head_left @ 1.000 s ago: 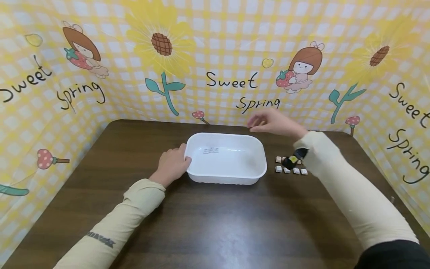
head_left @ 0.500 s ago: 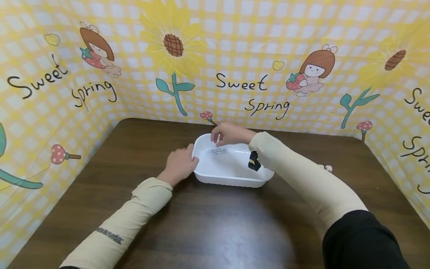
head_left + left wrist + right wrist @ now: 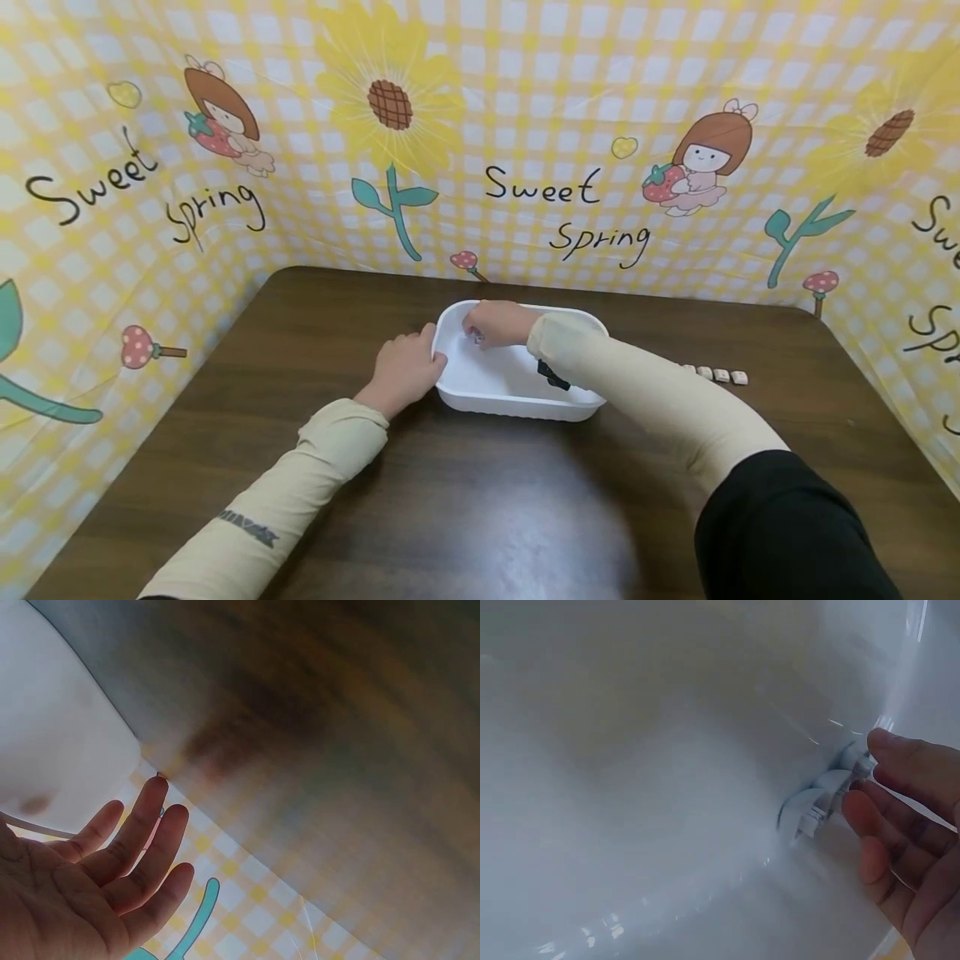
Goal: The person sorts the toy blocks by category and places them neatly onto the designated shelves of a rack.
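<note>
A white plastic basin (image 3: 517, 408) stands on the table. My left hand (image 3: 405, 367) grips its left rim, thumb over the edge and fingers outside; the left wrist view shows those fingers (image 3: 154, 817) loosely spread beside the basin wall. My right hand (image 3: 498, 323) reaches down inside, near the back left corner. Three small whitish keycaps (image 3: 802, 810) sit in a row there in the right wrist view. The thumb and fingertips (image 3: 861, 814) pinch at the farthest keycap (image 3: 857, 761), partly covering it.
Several keycaps (image 3: 722, 376) lie in a row on the brown table (image 3: 465, 492) right of the basin, others hidden behind the right sleeve (image 3: 660, 396). A yellow checked cloth (image 3: 525, 100) hangs right behind the table.
My right hand has moved left from behind the keycaps on the table, then down into the basin, its fingers closing at the keycaps. The left hand stays on the rim.
</note>
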Tool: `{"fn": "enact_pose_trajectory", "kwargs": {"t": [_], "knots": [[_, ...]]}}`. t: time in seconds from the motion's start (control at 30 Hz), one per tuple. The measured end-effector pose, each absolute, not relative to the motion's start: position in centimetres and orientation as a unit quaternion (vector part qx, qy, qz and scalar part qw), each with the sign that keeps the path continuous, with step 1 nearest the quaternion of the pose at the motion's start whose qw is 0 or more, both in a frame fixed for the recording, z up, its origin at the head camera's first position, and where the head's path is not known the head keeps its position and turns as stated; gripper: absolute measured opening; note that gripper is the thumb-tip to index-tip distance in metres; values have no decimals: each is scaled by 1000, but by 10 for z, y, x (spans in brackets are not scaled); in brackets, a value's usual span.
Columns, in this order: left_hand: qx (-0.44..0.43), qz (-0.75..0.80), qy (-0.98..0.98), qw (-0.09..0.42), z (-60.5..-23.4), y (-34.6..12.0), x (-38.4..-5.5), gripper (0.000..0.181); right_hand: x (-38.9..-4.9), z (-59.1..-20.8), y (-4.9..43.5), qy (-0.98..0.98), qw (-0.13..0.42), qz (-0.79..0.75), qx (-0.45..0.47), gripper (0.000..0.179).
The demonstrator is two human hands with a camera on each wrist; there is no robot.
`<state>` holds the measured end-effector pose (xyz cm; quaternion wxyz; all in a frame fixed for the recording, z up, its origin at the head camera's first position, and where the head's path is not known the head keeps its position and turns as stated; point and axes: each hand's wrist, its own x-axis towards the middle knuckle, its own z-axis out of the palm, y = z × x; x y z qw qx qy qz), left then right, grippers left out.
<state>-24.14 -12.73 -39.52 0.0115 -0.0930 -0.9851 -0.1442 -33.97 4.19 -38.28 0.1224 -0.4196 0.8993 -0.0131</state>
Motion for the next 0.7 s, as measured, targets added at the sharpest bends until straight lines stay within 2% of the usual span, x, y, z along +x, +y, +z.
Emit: {"fn": "enact_pose_trajectory", "kwargs": {"t": [0.3, 0.47, 0.7], "knots": [[-96, -150, -984, 20, -397, -127, -242, 37, -339, -385, 41, 894, 128, -29, -428, 26], [-97, -149, -984, 12, -398, -126, -242, 38, -324, -358, 47, 884, 152, -124, -424, 24], [-96, -140, -985, 21, -396, -128, -241, 37, -292, -322, 65, 862, 137, -214, -438, 25]]}}
